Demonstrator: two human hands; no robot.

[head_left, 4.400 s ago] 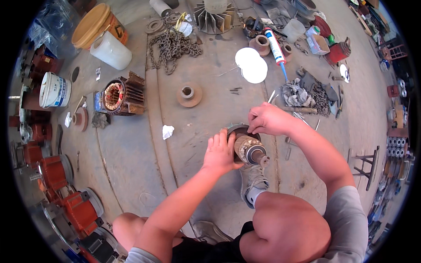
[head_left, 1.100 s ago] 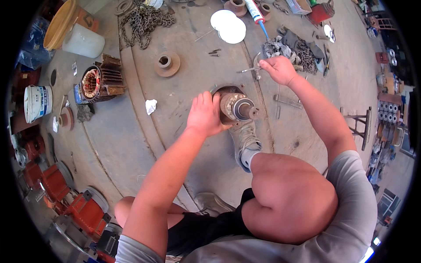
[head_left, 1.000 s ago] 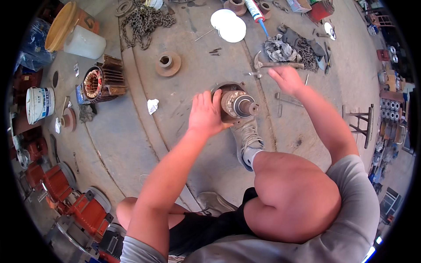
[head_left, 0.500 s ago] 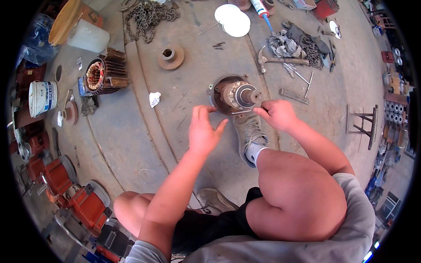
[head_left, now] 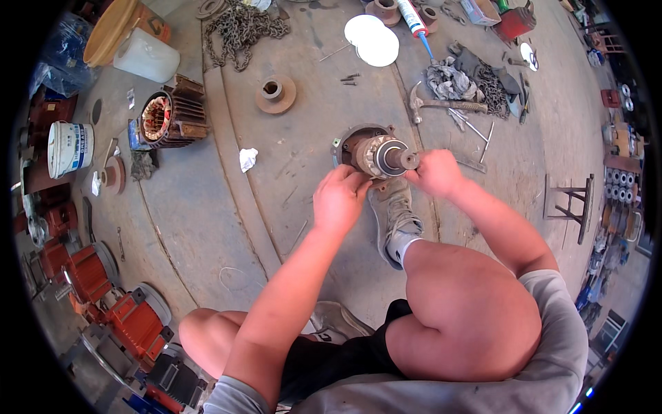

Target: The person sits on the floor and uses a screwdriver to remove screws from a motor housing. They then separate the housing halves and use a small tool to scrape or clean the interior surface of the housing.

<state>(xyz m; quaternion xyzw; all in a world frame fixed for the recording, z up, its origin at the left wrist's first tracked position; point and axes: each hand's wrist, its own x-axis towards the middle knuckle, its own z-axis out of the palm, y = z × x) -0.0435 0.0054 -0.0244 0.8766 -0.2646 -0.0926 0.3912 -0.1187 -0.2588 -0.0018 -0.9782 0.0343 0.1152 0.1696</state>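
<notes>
The left hand's fingers (head_left: 358, 181) are bent and drawn nearly together at the near rim of the round flange (head_left: 346, 141); whether anything thin is pinched there cannot be told. Over on the right, the right hand (head_left: 436, 172) is curled in just beside the shaft tip, its fingers folded, and what may be gripped inside is hidden.

Between the two hands the rotor (head_left: 376, 153) is seen, its shaft (head_left: 404, 161) pointed up and leaned rightward, its bearing (head_left: 391, 156) exposed, its lower end sunk within the flange. No palm is wrapped around it, so a tip sideways is the first danger: a one-sided push could be enough, and the shoe (head_left: 396, 217) close against the near side could be struck. Fingertips could be nipped, too, if the rotor is shifted against the rim, and anything small could be dropped into that dark gap.

Farther out, the floor (head_left: 303, 228) is gritty, so dirt could be carried into the bearing by soiled fingers. Beyond the flange, loose bolts (head_left: 350, 79) are left lying where they could be kicked away. To the right, the hammer (head_left: 448, 105) and thin metal rods (head_left: 474, 128) are scattered near the right forearm, where they could be knocked during a hurried reach.
</notes>
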